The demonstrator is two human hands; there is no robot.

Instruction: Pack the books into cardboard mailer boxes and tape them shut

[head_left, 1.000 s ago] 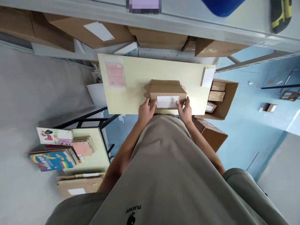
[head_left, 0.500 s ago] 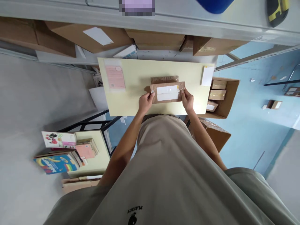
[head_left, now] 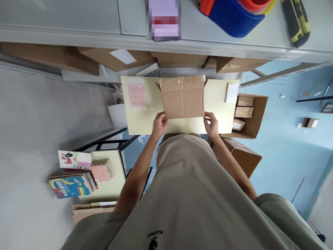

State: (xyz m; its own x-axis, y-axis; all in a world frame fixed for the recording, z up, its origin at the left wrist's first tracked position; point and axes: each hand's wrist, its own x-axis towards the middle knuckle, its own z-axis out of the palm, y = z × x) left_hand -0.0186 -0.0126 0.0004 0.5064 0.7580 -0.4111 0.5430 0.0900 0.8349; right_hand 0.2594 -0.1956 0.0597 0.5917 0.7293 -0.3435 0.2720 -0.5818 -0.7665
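A brown cardboard box (head_left: 183, 98) sealed with clear tape lies on a pale yellow table (head_left: 145, 118), its plain taped face turned up. My left hand (head_left: 159, 124) grips the box's near left corner, fingers curled on it. My right hand (head_left: 211, 123) grips the near right corner the same way. A pink sheet (head_left: 136, 93) lies on the table's left part, and a small white pad (head_left: 231, 92) lies at its far right.
An open carton (head_left: 256, 111) with several small parcels stands right of the table, another brown carton (head_left: 241, 156) near my right arm. Books (head_left: 75, 173) are stacked on a low table at left. Boxes fill the grey shelf (head_left: 109, 38) ahead; a blue container (head_left: 231, 15) and a yellow-black tool (head_left: 296, 22) lie on top.
The box has been turned over: its white-labelled face is out of sight and a larger plain taped face shows. Both hands shifted to its near corners.
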